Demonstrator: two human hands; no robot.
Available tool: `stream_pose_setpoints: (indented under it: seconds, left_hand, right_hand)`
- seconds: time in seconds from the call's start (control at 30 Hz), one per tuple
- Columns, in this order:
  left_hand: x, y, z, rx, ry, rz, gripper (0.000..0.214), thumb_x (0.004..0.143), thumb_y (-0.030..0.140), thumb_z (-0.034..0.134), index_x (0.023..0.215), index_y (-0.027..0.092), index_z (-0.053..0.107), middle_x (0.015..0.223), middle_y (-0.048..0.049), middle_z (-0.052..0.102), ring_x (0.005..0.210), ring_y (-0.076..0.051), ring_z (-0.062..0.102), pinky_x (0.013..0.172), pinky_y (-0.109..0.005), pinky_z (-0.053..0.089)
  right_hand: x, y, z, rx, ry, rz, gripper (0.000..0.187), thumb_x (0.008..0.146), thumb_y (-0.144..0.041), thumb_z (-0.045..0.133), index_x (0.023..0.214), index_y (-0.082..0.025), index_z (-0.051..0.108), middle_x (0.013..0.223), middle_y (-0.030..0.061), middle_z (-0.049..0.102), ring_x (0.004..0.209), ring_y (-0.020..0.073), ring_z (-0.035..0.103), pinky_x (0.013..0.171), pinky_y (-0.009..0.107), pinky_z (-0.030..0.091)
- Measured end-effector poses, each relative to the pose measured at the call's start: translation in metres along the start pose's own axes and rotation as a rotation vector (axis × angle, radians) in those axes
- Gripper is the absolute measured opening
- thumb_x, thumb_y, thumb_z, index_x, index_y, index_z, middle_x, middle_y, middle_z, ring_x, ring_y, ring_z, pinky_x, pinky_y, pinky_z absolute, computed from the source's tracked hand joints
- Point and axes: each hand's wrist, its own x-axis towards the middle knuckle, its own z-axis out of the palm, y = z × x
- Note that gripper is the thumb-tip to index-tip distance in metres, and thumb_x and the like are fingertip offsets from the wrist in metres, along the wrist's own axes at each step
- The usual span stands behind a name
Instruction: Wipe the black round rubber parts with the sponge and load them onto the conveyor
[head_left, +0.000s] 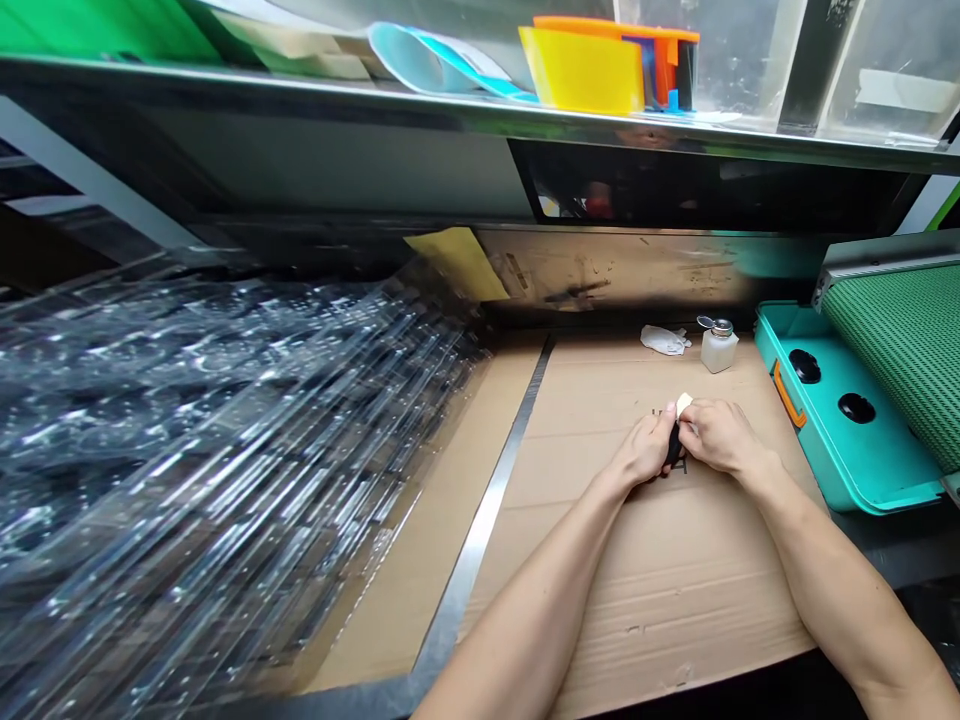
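Observation:
Over the cardboard sheet, my two hands meet close together. My left hand is closed around a small black part, mostly hidden by the fingers. My right hand is closed in a pinch against the same spot, at a small pale cream piece that sticks up between the fingertips. Whether that piece is cloth, foam or paper I cannot tell. Beyond the hands stand a small whitish bottle with a metal top and flipped-up lid, and a crumpled white wipe.
Stacked clear plastic trays fill the left side. On the right, a teal bin with an orange handle holds black round parts, beside a green conveyor belt. Overhead runs a metal shelf bearing a yellow bin.

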Motion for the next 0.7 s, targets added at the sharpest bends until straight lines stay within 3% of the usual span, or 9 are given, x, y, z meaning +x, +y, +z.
stream_pose_setpoints:
  seconds: [0.17,0.33,0.5,0.7]
  left_hand:
    - [-0.0001,-0.0029,0.0003,-0.021,-0.005,-0.017,0.078,0.095,0.072,0.025,0.056,0.015,0.061,0.039,-0.0048,0.052,0.029,-0.011,0.044,0.032,-0.022,0.03]
    - [-0.0014,-0.0031,0.0011,0.013,0.008,-0.002,0.079,0.095,0.073,0.022,0.054,0.016,0.06,0.04,-0.0056,0.053,0.031,-0.012,0.046,0.034,-0.022,0.033]
    - [-0.0027,-0.003,0.0016,-0.017,0.008,0.005,0.079,0.095,0.073,0.023,0.055,0.016,0.06,0.04,-0.0054,0.054,0.031,-0.012,0.046,0.034,-0.022,0.033]
    - [-0.0014,-0.0061,0.0029,-0.035,0.02,0.022,0.078,0.094,0.074,0.024,0.054,0.016,0.06,0.04,-0.0055,0.053,0.031,-0.012,0.047,0.034,-0.022,0.032]
  right_hand:
    - [-0.0002,-0.0009,0.0019,-0.014,-0.042,0.074,0.019,0.089,-0.024,0.054,0.08,-0.021,0.072,0.086,0.0078,0.075,0.076,0.0203,0.066,0.064,0.028,0.034]
    - [-0.0012,-0.0019,0.0007,0.016,0.006,0.029,0.023,0.092,-0.025,0.051,0.084,-0.021,0.072,0.093,0.007,0.075,0.08,0.0189,0.066,0.066,0.027,0.035]
    - [-0.0014,-0.0028,0.0016,-0.011,-0.03,0.089,0.019,0.088,-0.023,0.054,0.081,-0.021,0.072,0.086,0.0076,0.076,0.076,0.0202,0.067,0.063,0.028,0.033]
    - [-0.0023,-0.0069,0.0043,0.0,0.026,0.1,0.021,0.091,-0.027,0.052,0.084,-0.021,0.071,0.091,0.0078,0.076,0.079,0.0208,0.068,0.064,0.027,0.035]
